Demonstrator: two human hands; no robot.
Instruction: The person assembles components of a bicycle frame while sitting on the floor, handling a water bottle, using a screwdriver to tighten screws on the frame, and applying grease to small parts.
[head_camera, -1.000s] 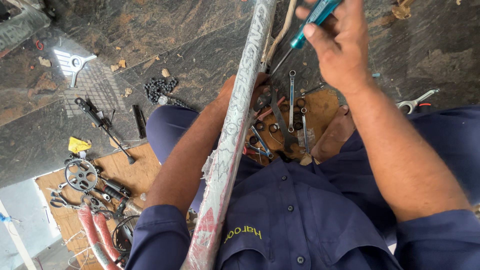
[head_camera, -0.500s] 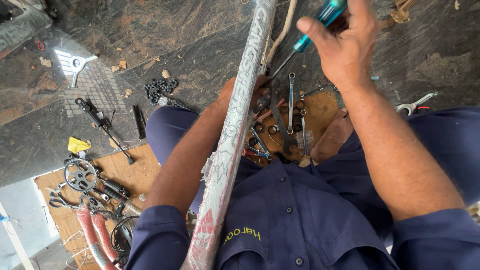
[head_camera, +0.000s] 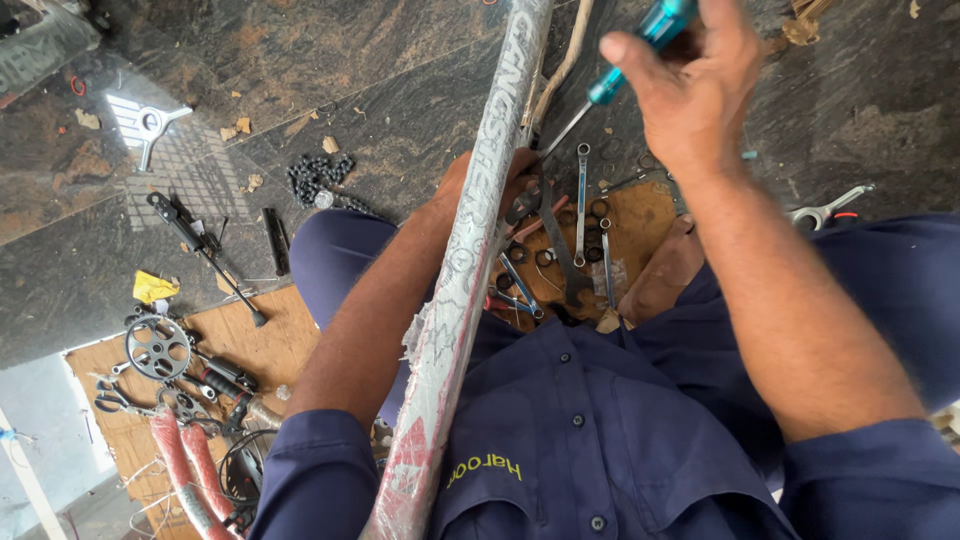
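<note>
My right hand (head_camera: 690, 100) is raised and shut on a blue-handled screwdriver (head_camera: 640, 55), whose shaft points down-left toward a wrapped bicycle frame tube (head_camera: 470, 260). That tube runs diagonally from my lap up to the top edge. My left hand (head_camera: 512, 172) reaches behind the tube and is partly hidden by it. Its fingers rest by a pair of pliers (head_camera: 545, 225) among the tools on a small wooden board (head_camera: 650, 215). I cannot tell whether it grips anything. I wear a dark blue shirt.
Spanners (head_camera: 581, 200) and washers lie on the small board between my knees. On the dark stone floor lie a bicycle chain (head_camera: 320, 180) and a long black tool (head_camera: 205, 255). A chainring (head_camera: 158, 348) and red tubes (head_camera: 185, 465) sit on a second board (head_camera: 270, 340) at lower left.
My right hand has drifted slightly right and down with the screwdriver. My left hand and the tube stay where they were.
</note>
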